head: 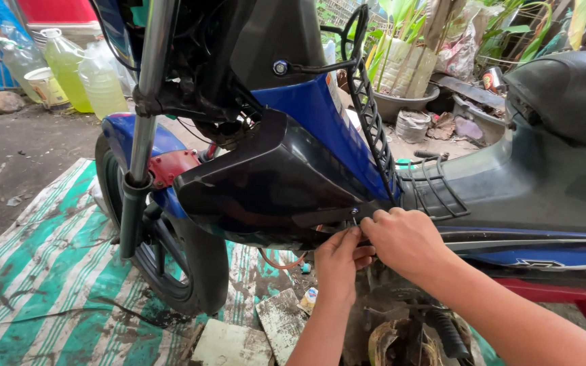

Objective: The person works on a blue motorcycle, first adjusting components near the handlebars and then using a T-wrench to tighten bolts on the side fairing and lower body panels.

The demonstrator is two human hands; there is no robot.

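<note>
A blue and black motorcycle stands in front of me, with a glossy black side fairing (pixel 266 186) below a blue panel (pixel 320 118). At the fairing's lower rear corner sits a small screw (pixel 354 212). My right hand (pixel 405 240) pinches a thin tool or fastener at that screw. My left hand (pixel 337 261) reaches up from below and its fingertips touch the fairing's bottom edge beside the screw. The two hands touch each other. What is between the fingers is too small to make out.
The front wheel (pixel 164 271) and fork (pixel 137 149) stand on a green and white striped tarp (pixel 42 285). A black wire basket (pixel 374 129) and the seat (pixel 564 102) lie to the right. Plastic jugs (pixel 83 74) and potted plants (pixel 408 68) stand behind. Dirty boards (pixel 252 332) lie underfoot.
</note>
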